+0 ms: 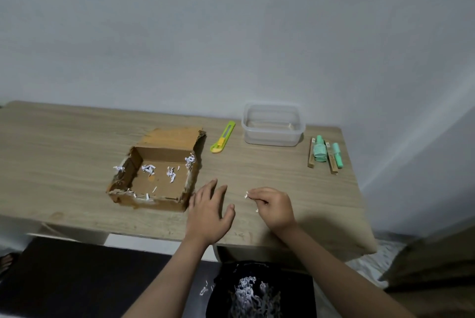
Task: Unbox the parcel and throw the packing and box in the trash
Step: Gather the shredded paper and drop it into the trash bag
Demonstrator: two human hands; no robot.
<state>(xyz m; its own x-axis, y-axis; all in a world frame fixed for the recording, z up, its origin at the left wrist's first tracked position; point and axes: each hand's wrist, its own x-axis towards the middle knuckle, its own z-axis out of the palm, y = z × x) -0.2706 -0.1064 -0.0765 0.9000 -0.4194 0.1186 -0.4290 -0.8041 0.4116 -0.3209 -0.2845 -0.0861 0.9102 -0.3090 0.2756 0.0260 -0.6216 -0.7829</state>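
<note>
The left hand (209, 211) lies palm down on the tabletop (64, 143), fingers straight and spread wide, just beside the near right corner of the open cardboard box (154, 171). The right hand (273, 206) hovers to its right, fingers curled, pinching small white paper shreds (246, 196). More shreds lie scattered in the box. Below the tabletop's near edge, a black trash bag (259, 289) holds a heap of shredded paper.

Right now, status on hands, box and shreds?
Left hand open, flat by box. Right hand pinching shreds. Box open, a few scraps inside. Trash bag below, path clear.
</note>
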